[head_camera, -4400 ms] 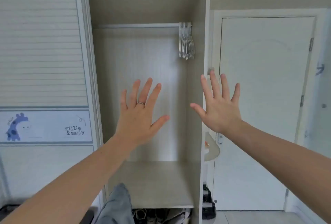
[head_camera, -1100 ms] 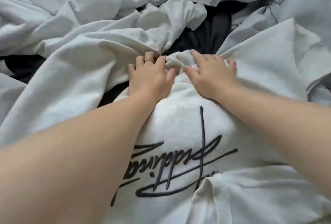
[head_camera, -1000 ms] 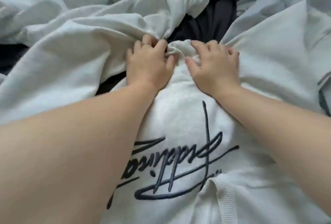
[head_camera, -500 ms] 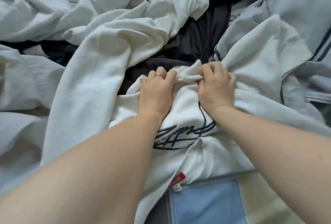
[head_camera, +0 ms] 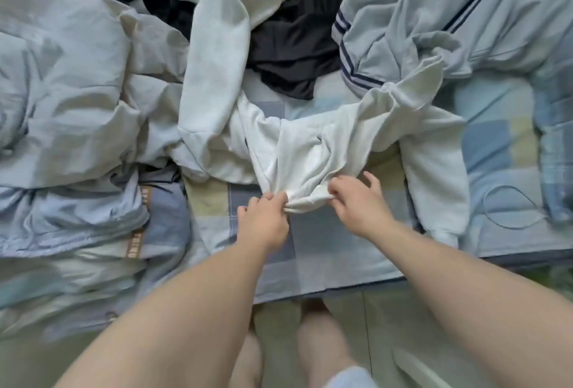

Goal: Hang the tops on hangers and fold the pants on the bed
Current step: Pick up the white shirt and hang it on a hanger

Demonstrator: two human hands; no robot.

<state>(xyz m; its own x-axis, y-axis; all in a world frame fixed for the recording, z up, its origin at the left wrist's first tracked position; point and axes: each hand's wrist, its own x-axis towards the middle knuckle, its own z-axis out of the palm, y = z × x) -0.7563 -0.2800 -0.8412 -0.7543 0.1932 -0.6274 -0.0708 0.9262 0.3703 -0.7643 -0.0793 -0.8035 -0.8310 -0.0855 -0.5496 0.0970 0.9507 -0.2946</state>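
A white sweatshirt [head_camera: 313, 145] lies bunched on the bed, its ribbed edge drawn toward the bed's near side. My left hand [head_camera: 263, 220] pinches that ribbed edge at its left end. My right hand [head_camera: 356, 201] pinches the same edge at its right end, with the outer fingers spread. The sweatshirt's printed lettering is hidden in the folds. Behind it sits a dark garment [head_camera: 291, 43], with a pale grey top [head_camera: 217, 55] draped over its left part. A light blue garment with navy stripes [head_camera: 434, 15] is heaped at the back right.
The bed has a checked blue and yellow sheet [head_camera: 319, 251]. A rumpled pale blue duvet [head_camera: 68, 102] fills the left side. A thin cable [head_camera: 511, 211] loops on the sheet at the right. The bed's edge [head_camera: 341, 290] runs just above my bare legs and the tiled floor.
Both hands have pulled the white sweatshirt back toward the bed's edge, out of the pile. The view has drawn back and now takes in the sheet, floor and my legs.
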